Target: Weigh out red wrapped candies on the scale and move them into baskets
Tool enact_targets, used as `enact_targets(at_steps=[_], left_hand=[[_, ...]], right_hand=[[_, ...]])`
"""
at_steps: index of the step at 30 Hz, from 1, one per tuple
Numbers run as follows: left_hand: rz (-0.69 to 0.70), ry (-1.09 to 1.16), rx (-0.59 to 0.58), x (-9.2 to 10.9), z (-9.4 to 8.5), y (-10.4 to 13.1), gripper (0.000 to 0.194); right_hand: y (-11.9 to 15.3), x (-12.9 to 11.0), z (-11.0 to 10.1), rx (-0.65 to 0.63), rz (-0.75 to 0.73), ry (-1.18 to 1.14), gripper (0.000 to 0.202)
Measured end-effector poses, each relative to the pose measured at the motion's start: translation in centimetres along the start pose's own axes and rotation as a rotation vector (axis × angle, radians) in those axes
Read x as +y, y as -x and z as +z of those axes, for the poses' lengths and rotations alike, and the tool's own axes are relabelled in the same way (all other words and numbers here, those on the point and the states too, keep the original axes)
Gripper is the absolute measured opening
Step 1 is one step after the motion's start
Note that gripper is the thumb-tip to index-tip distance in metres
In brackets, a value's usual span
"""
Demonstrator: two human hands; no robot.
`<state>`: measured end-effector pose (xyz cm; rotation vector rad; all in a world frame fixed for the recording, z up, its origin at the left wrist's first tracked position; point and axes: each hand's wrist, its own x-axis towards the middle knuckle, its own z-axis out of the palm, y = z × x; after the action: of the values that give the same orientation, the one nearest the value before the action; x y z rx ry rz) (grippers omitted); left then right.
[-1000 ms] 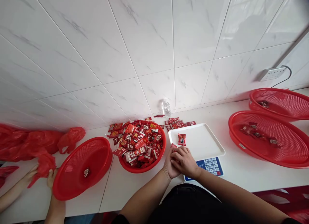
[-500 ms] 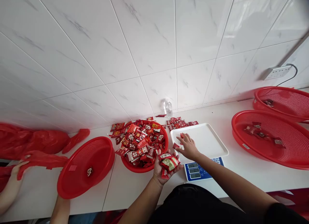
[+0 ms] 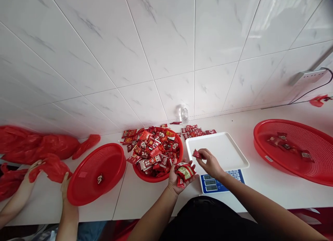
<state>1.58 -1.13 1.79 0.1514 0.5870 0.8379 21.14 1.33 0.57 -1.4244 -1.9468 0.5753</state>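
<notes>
Palm up, my left hand (image 3: 173,180) cups several wrapped packets (image 3: 185,172), one of them with a pale green middle, beside the right edge of a full red basket (image 3: 179,149). My right hand (image 3: 209,162) pinches a small red packet (image 3: 197,154) between thumb and fingers, above the left part of a white tray (image 3: 227,149). The tray sits on a scale with a blue panel (image 3: 221,186). Red and brown packets (image 3: 153,152) heap up in the full basket.
More red packets (image 3: 191,131) lie behind the tray, near a clear bottle (image 3: 184,115). A red basket (image 3: 293,126) stands right, another (image 3: 85,175) left. At far left, a co-worker's hands (image 3: 65,185) hold a red bag (image 3: 53,168).
My right hand has closed on a small packet and lifted it off the tray. The co-worker's hands have spread the red bag. The rear right basket has left the view.
</notes>
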Motion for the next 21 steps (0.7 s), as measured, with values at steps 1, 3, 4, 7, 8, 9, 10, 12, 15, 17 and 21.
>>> enact_targets(at_steps=[1,3,4,7,8,9,10,12,15,17,21], left_hand=[[0.001,0.016,0.003,-0.2,0.1,-0.3,0.049],[0.014,0.011,0.01,-0.5,0.3,-1.0,0.049],[0.029,-0.006,0.014,-0.7,0.5,-1.3,0.05],[0.099,-0.093,0.03,-1.2,1.1,-1.9,0.048],[0.118,-0.126,0.035,-1.2,1.3,-2.0,0.048],[0.133,-0.157,0.038,-1.3,1.4,-1.9,0.048],[0.145,-0.183,0.039,-1.3,1.5,-1.8,0.049],[0.163,-0.216,0.04,-1.2,1.6,-1.3,0.05],[0.165,-0.22,0.042,-0.9,1.9,-0.5,0.052],[0.164,-0.21,0.03,-0.5,2.2,0.0,0.055],[0.203,-0.162,-0.015,0.2,2.2,0.8,0.058]], right_hand=[[0.4,-1.3,-0.5,0.029,-0.075,-0.077,0.028],[1.2,-3.8,-1.2,0.038,-0.241,-0.136,0.032],[1.5,-4.9,-1.4,0.016,-0.314,-0.113,0.034],[1.9,-6.9,-1.5,-0.048,-0.389,0.039,0.037],[1.9,-7.2,-1.4,-0.057,-0.374,0.083,0.038],[1.9,-7.4,-1.4,-0.059,-0.356,0.112,0.039],[1.9,-7.5,-1.4,-0.061,-0.345,0.128,0.04],[1.9,-7.5,-1.6,-0.074,-0.357,0.126,0.044],[1.8,-7.6,-1.9,-0.075,-0.412,0.072,0.052],[1.7,-7.8,-2.0,-0.053,-0.441,0.021,0.054],[1.5,-8.4,-2.0,0.007,-0.42,-0.072,0.055]])
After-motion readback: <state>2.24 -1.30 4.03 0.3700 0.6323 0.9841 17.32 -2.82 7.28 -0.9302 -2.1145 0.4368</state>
